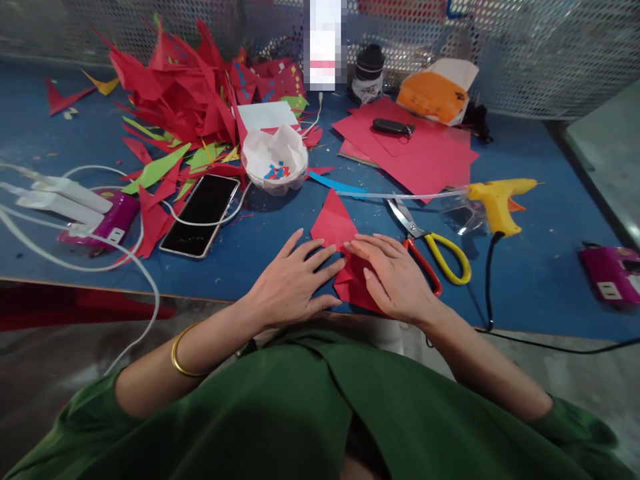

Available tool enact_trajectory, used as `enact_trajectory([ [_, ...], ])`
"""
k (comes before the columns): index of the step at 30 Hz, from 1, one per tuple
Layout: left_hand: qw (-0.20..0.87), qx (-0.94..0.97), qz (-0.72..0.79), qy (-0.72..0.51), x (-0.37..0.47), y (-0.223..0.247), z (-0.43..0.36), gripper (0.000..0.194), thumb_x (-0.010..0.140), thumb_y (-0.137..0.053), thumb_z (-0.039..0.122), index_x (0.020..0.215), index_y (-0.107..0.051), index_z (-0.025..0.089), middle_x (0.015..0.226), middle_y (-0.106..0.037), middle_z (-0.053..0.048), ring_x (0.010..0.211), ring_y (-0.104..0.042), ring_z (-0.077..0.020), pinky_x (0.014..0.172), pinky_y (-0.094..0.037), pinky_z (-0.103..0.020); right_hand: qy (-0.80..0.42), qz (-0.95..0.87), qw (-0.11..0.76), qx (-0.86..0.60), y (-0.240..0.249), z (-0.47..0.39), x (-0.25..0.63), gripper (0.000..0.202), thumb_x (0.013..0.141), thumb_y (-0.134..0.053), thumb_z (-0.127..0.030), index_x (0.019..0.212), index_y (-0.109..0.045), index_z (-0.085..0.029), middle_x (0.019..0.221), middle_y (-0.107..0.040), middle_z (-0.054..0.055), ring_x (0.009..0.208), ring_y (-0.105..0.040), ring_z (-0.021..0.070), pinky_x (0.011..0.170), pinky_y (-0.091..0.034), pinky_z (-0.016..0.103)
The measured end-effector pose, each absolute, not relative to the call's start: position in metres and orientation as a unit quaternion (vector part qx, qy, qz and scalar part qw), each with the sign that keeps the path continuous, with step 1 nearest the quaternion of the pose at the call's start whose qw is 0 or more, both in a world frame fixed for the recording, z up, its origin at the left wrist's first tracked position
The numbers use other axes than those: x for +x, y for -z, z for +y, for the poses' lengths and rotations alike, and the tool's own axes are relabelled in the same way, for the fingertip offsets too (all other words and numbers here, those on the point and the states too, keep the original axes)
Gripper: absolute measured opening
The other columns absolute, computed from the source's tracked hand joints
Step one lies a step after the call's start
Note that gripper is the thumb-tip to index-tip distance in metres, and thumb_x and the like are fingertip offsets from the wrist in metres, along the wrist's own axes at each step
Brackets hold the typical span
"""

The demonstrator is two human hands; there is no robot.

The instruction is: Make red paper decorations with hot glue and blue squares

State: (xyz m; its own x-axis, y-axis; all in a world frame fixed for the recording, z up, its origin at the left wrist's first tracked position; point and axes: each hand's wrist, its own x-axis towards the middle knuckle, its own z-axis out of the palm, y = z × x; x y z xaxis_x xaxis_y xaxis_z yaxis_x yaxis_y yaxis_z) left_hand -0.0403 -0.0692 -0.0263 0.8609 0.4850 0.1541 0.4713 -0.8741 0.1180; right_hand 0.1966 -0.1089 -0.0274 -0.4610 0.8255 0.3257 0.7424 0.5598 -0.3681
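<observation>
The left hand (293,280) is lying palm down with its fingers spread, tips on the left side of the folded red paper (334,220); the right hand (395,277) is resting opposite, fingers bent and close together, thumb apart. The paper is sitting under and between the fingertips, its point showing ahead of them, and neither hand seems to be pinching it (the right palm is out of sight). A clean crease is probably calling for steady, light weight on the left, with the right fingertips lining up the layers before bearing down.

The near edge of the table (530,280) is running close behind the paper, so sliding it wristward is risking an overhang. Scissors (413,231) are crowding the right hand, while a blue strip (345,188) is lying just beyond the paper's point. More room is showing left of the left fingers, toward the phone (203,213).
</observation>
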Motion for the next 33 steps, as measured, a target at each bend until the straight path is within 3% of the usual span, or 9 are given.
enact_trajectory([
  [6, 0.038, 0.964, 0.242, -0.101, -0.038, 0.024, -0.070, 0.063, 0.094, -0.045, 0.062, 0.139, -0.056, 0.018, 0.142, -0.057, -0.014, 0.130, -0.051, -0.0352, 0.116, -0.025, -0.065, -0.081, -0.867, 0.209, -0.445, 0.026, -0.107, 0.194, 0.049, 0.090, -0.043, -0.017, 0.137, -0.049, -0.008, 0.135, -0.063, 0.016, 0.134, -0.050, 0.0268, 0.112, -0.040, 0.051],
  [14, 0.046, 0.960, 0.259, -0.100, -0.039, 0.025, -0.072, 0.070, 0.095, -0.041, 0.064, 0.139, -0.053, 0.010, 0.144, -0.056, -0.016, 0.136, -0.048, -0.0347, 0.121, -0.020, -0.060, -0.011, -0.895, 0.155, -0.418, 0.028, -0.108, 0.185, 0.054, 0.089, -0.045, -0.021, 0.140, -0.048, -0.002, 0.134, -0.063, 0.021, 0.129, -0.054, 0.0313, 0.110, -0.043, 0.053],
  [18, 0.093, 0.948, 0.269, -0.140, -0.041, 0.025, -0.069, 0.061, 0.097, -0.043, 0.056, 0.136, -0.052, 0.010, 0.137, -0.062, -0.015, 0.132, -0.053, -0.0312, 0.120, -0.024, -0.056, 0.006, -0.901, 0.158, -0.404, 0.031, -0.106, 0.185, 0.052, 0.087, -0.045, -0.017, 0.135, -0.052, 0.002, 0.129, -0.065, 0.023, 0.122, -0.059, 0.0310, 0.109, -0.042, 0.054],
  [20, 0.133, 0.924, 0.304, -0.191, -0.043, 0.027, -0.065, 0.046, 0.099, -0.046, 0.045, 0.131, -0.056, 0.013, 0.128, -0.068, -0.012, 0.123, -0.060, -0.0261, 0.115, -0.036, -0.050, 0.007, -0.902, 0.157, -0.403, 0.032, -0.105, 0.185, 0.052, 0.086, -0.045, -0.017, 0.134, -0.052, 0.003, 0.128, -0.066, 0.023, 0.122, -0.059, 0.0310, 0.110, -0.041, 0.054],
  [23, 0.163, 0.843, 0.426, -0.286, -0.043, 0.029, -0.053, 0.025, 0.096, -0.054, 0.030, 0.117, -0.061, 0.018, 0.110, -0.073, -0.008, 0.102, -0.068, -0.0197, 0.092, -0.054, -0.037, 0.017, -0.901, 0.148, -0.406, 0.032, -0.108, 0.183, 0.055, 0.086, -0.046, -0.020, 0.134, -0.051, 0.007, 0.132, -0.063, 0.024, 0.125, -0.057, 0.0332, 0.112, -0.040, 0.054],
  [28, 0.130, 0.820, 0.511, -0.225, -0.033, 0.026, -0.033, 0.038, 0.081, -0.073, 0.042, 0.104, -0.063, 0.014, 0.099, -0.068, -0.010, 0.095, -0.065, -0.0255, 0.084, -0.053, -0.040, 0.027, -0.903, 0.124, -0.411, 0.030, -0.116, 0.178, 0.057, 0.090, -0.045, -0.023, 0.136, -0.048, 0.010, 0.138, -0.058, 0.027, 0.133, -0.050, 0.0360, 0.115, -0.036, 0.054],
  [33, 0.158, 0.814, 0.525, -0.192, -0.017, 0.019, -0.028, 0.021, 0.079, -0.075, 0.036, 0.082, -0.064, 0.018, 0.090, -0.064, -0.007, 0.091, -0.061, -0.0254, 0.085, -0.048, -0.039, -0.022, -0.892, 0.137, -0.431, 0.031, -0.123, 0.179, 0.060, 0.092, -0.044, -0.024, 0.144, -0.040, 0.005, 0.147, -0.050, 0.025, 0.143, -0.039, 0.0341, 0.116, -0.034, 0.056],
])
